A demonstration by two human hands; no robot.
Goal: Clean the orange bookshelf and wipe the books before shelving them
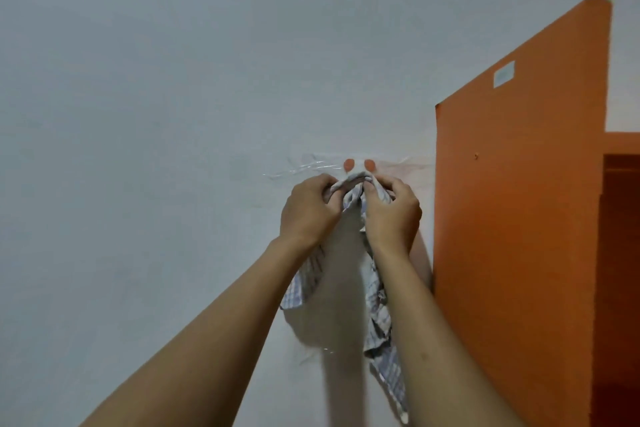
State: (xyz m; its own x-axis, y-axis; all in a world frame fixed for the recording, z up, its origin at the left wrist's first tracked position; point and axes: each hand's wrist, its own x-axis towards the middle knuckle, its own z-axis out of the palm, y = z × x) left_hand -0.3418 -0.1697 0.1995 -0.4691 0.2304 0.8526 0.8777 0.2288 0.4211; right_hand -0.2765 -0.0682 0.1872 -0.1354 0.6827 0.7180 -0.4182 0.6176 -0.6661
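Observation:
A checked grey-white cloth [379, 319] hangs down against the white wall. My left hand [308, 208] and my right hand [391, 208] both grip its top edge, side by side, just below two small orange hooks [359, 165] fixed to the wall. The orange bookshelf [519, 218] stands at the right, its side panel facing me, with a dark open compartment at the far right edge. No books are in view.
A strip of clear tape [304, 168] is stuck on the wall around the hooks. A small white label [504, 73] sits high on the bookshelf's side panel. The white wall [156, 114] fills the left and top.

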